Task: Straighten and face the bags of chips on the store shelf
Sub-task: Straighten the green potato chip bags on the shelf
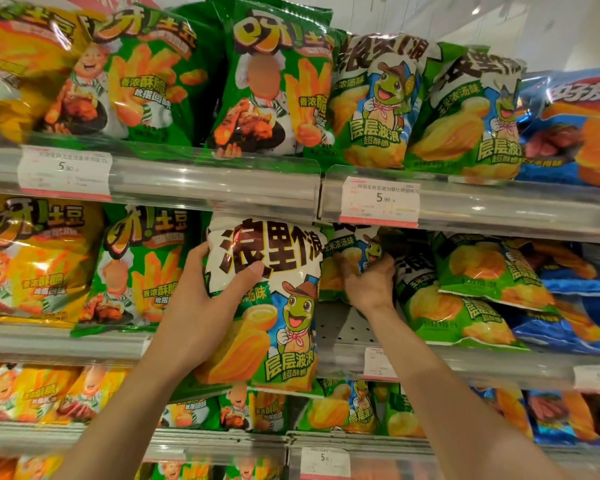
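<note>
My left hand (pixel 210 292) grips a large white-and-green chip bag with a frog mascot (pixel 274 317), held upright in front of the middle shelf, thumb across its front. My right hand (pixel 368 282) reaches into the middle shelf and grips a second frog bag (pixel 357 251) further back. To its right, two more frog bags lie tilted: one leaning (pixel 440 306), one flat on its side (pixel 492 271). Bare perforated shelf floor (pixel 340 327) shows below my right wrist.
Green fries bags (pixel 139 271) and yellow bags (pixel 32 261) stand left on the middle shelf. Blue bags (pixel 568 306) lie at the right. The top shelf holds upright green (pixel 274 81), frog (pixel 371 102) and blue bags. Clear price rails (pixel 215 188) edge each shelf.
</note>
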Demonstrator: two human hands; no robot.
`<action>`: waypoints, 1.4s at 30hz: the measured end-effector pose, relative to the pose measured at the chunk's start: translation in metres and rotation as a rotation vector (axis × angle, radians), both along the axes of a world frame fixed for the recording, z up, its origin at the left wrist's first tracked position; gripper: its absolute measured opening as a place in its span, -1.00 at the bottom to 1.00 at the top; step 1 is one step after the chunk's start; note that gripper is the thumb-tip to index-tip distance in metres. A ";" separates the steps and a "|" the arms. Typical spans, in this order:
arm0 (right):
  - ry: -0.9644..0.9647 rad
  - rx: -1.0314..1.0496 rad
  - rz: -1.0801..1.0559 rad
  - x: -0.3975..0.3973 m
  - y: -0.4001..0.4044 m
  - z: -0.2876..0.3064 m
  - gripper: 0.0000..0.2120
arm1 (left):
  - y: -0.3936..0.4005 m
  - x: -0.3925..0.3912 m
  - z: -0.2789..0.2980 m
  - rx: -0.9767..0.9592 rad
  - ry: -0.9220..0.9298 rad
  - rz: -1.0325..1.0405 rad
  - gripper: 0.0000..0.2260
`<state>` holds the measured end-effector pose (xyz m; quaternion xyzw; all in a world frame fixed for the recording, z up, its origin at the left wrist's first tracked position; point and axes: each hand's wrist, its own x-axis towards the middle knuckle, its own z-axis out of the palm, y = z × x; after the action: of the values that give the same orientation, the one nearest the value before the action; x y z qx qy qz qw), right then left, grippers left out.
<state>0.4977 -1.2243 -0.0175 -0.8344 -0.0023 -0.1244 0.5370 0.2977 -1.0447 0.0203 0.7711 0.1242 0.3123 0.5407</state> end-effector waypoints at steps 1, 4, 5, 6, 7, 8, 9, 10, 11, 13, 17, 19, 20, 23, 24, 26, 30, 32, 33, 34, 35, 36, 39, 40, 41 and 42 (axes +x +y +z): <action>0.035 0.008 0.019 0.002 -0.001 -0.001 0.07 | 0.000 0.000 -0.001 -0.001 -0.002 -0.001 -0.36; 0.080 0.089 0.062 0.001 -0.006 -0.002 0.07 | -0.001 0.001 -0.003 0.011 -0.007 -0.003 -0.34; 0.075 0.136 0.056 -0.001 -0.007 -0.001 0.00 | -0.001 0.002 -0.004 0.019 -0.008 -0.003 -0.33; 0.072 0.182 0.043 -0.005 -0.009 0.002 -0.10 | -0.003 0.002 -0.005 0.028 -0.007 -0.004 -0.33; 0.071 0.233 0.033 -0.009 -0.011 0.004 -0.20 | -0.005 0.002 -0.006 0.038 -0.005 -0.004 -0.33; 0.067 0.282 0.035 -0.014 -0.013 0.008 -0.30 | -0.009 0.002 -0.006 0.053 -0.003 -0.002 -0.35; 0.061 0.330 0.049 -0.020 -0.015 0.013 -0.37 | -0.012 0.002 -0.007 0.075 0.001 0.003 -0.37; 0.043 0.368 0.067 -0.027 -0.019 0.020 -0.43 | -0.017 0.002 -0.008 0.100 0.003 0.012 -0.39; 0.033 0.382 0.086 -0.035 -0.022 0.025 -0.46 | -0.021 0.004 -0.008 0.120 0.005 0.020 -0.40; 0.042 0.379 0.144 -0.048 -0.029 0.028 -0.45 | -0.030 0.008 -0.007 0.156 0.001 0.029 -0.40; 0.161 0.355 0.259 -0.078 -0.035 0.022 -0.19 | -0.049 0.024 -0.004 0.215 -0.018 0.015 -0.38; 0.189 0.366 0.321 -0.091 -0.032 0.018 -0.22 | -0.059 0.036 -0.004 0.234 -0.013 -0.027 -0.45; 0.188 0.381 0.327 -0.095 -0.031 0.016 -0.23 | -0.064 0.040 -0.003 0.235 -0.015 -0.057 -0.47; 0.175 0.465 0.282 -0.088 -0.030 0.020 -0.20 | -0.068 0.041 -0.001 0.291 0.014 -0.114 -0.35; 0.174 0.492 0.256 -0.085 -0.030 0.024 -0.10 | -0.065 0.037 -0.001 0.329 0.035 -0.103 -0.29; 0.141 0.478 0.205 -0.076 -0.031 0.031 -0.13 | -0.053 0.030 -0.003 0.435 0.010 -0.025 -0.30; -0.033 0.403 0.180 -0.055 -0.028 0.044 -0.62 | -0.024 0.027 -0.017 0.637 -0.137 0.196 -0.56; -0.114 0.337 0.124 -0.047 -0.020 0.043 -0.62 | -0.013 0.030 -0.026 0.715 -0.172 0.283 -0.60; -0.146 0.294 0.090 -0.043 -0.016 0.039 -0.60 | -0.008 0.031 -0.031 0.747 -0.166 0.309 -0.59; -0.171 0.235 0.053 -0.038 -0.014 0.032 -0.53 | -0.005 0.032 -0.035 0.784 -0.149 0.323 -0.58; -0.193 0.176 0.011 -0.037 -0.012 0.027 -0.42 | -0.003 0.033 -0.040 0.825 -0.130 0.326 -0.56; -0.225 0.115 -0.027 -0.038 -0.012 0.023 -0.30 | -0.001 0.034 -0.044 0.863 -0.116 0.325 -0.53; -0.403 -0.103 -0.104 -0.053 -0.010 0.016 -0.15 | 0.000 0.035 -0.050 0.898 -0.104 0.306 -0.45; -0.474 -0.195 -0.105 -0.059 -0.009 0.013 -0.10 | -0.001 0.036 -0.051 0.891 -0.103 0.304 -0.43; -0.522 -0.283 -0.095 -0.065 -0.006 0.010 -0.05 | -0.002 0.038 -0.051 0.880 -0.102 0.305 -0.42; -0.546 -0.364 -0.081 -0.067 -0.004 0.004 0.00 | -0.003 0.039 -0.052 0.868 -0.101 0.306 -0.41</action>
<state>0.4309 -1.2288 -0.0140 -0.8518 -0.1352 -0.3623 0.3533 0.3364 -1.0480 -0.0320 0.8828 0.0677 0.4488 0.1208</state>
